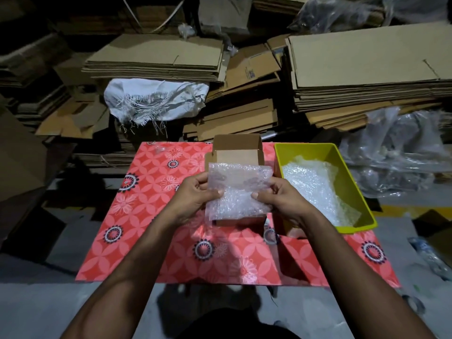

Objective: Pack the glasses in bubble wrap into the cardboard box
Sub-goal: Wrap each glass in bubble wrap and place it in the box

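A small open cardboard box [236, 152] stands in the middle of a low table with a red flowered cloth [151, 216]. Above the box I hold a sheet of bubble wrap [238, 189] folded round something; dark shapes show faintly through it. My left hand [195, 199] pinches the wrap's left edge with thumb on top. My right hand [281, 196] pinches its right edge. The wrap hides most of the box's inside. The glasses themselves cannot be made out clearly.
A yellow-green plastic bin [342, 162] with more bubble wrap [315, 184] sits right of the box. Stacks of flat cardboard [354, 69] and a white sack [156, 99] fill the space behind the table. Clear plastic bags [396, 152] lie at the right.
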A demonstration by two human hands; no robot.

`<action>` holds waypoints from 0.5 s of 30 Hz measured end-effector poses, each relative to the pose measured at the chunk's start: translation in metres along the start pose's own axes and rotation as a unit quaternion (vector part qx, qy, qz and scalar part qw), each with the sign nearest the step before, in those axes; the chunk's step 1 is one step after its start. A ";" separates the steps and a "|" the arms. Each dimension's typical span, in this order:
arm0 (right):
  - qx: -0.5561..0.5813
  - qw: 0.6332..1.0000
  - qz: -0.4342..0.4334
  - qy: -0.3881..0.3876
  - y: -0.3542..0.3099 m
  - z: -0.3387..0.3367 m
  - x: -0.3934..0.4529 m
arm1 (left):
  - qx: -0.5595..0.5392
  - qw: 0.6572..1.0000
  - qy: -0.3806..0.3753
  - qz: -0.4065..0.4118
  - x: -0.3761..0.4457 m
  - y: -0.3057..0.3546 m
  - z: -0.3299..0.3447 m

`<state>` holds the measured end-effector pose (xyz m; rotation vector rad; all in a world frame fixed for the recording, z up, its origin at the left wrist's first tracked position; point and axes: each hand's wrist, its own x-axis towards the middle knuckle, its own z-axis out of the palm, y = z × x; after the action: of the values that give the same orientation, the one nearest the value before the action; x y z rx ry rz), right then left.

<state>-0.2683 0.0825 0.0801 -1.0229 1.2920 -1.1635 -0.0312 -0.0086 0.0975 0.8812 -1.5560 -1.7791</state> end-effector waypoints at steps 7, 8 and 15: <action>0.110 0.993 -0.021 0.027 -0.013 -0.004 0.001 | -0.029 0.997 0.065 0.028 0.006 0.005 0.012; 0.137 0.990 -0.018 0.036 -0.016 -0.003 0.002 | -0.060 0.996 0.062 0.031 0.006 0.004 0.015; 0.131 0.988 -0.037 0.075 -0.016 -0.002 0.005 | -0.009 0.995 0.084 0.050 0.007 -0.002 0.017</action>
<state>-0.2712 0.0754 0.0946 -0.8079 1.1863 -1.4481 -0.0487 -0.0038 0.0963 0.9031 -1.4477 -1.6038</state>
